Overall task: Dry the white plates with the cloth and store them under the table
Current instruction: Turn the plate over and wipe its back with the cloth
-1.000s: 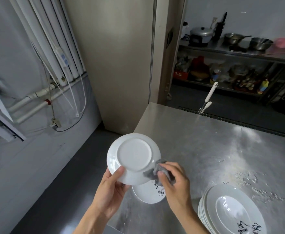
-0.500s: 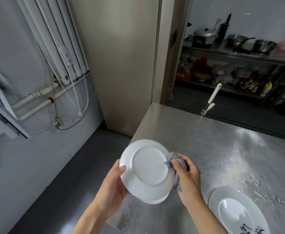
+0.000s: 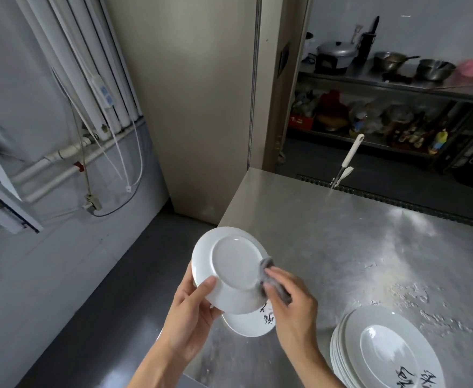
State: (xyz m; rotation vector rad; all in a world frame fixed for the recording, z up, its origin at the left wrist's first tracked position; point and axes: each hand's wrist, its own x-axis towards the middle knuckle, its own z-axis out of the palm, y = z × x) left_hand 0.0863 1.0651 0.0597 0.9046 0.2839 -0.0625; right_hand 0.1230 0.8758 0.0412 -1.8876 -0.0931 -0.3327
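Note:
My left hand [image 3: 192,309] grips a white plate [image 3: 229,264] by its lower left rim, the plate's underside turned up toward me. My right hand [image 3: 288,301] holds a small grey cloth [image 3: 269,278] bunched in its fingers and presses it against the plate's right rim. Below the held plate lies another white plate [image 3: 250,323] with black writing, near the corner of the steel table [image 3: 341,242]. A stack of several white plates [image 3: 383,348] with black writing sits at the lower right.
Water drops spot the table's right side. A white-handled tool [image 3: 347,161] stands at the table's far edge. Behind are metal shelves [image 3: 397,85] with pots and bottles. To the left lie a dark floor [image 3: 89,303] and wall pipes.
The cloth has slid along the plate's right rim, and the plate has turned slightly in my left hand. The lower plate with writing shows again beneath it.

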